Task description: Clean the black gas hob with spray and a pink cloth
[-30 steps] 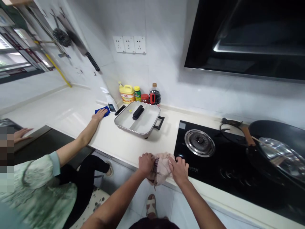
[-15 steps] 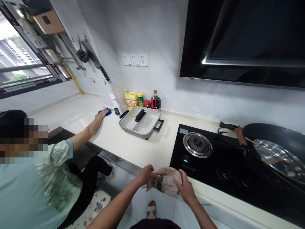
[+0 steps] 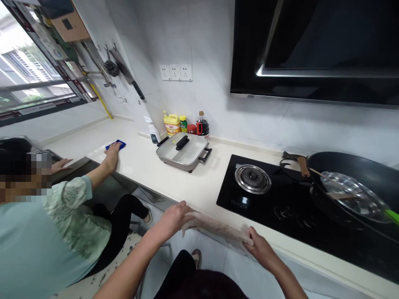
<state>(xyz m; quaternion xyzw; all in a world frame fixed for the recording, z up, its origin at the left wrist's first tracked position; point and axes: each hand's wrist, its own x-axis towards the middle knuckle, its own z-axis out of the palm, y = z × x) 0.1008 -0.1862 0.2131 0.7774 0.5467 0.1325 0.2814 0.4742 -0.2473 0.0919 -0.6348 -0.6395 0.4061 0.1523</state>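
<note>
A pale, brownish cloth [image 3: 218, 226] is stretched between my two hands at the counter's front edge, below the stove. My left hand [image 3: 175, 216] is closed on its left end. Its right end is gripped by my right hand [image 3: 257, 245], thumb on top. Beyond the cloth lies the black glass stove [image 3: 262, 207] with a round burner [image 3: 253, 178]. A square electric pan [image 3: 177, 164] with a glass lid and black handles stands on the white counter [image 3: 146, 168], up and left of my hands.
At left a seated person presses a blue cloth [image 3: 116, 145] on the counter. A spray bottle [image 3: 152, 131], yellow jug [image 3: 172, 123] and dark bottle [image 3: 203, 124] stand by the wall. A wok [image 3: 346, 166] holding a glass lid [image 3: 352, 195] sits right, beneath the black hood [image 3: 311, 50].
My hands have moved apart, and the bunched cloth is now pulled out long between them. The other person's hand has slid the blue cloth left and nearer along the counter.
</note>
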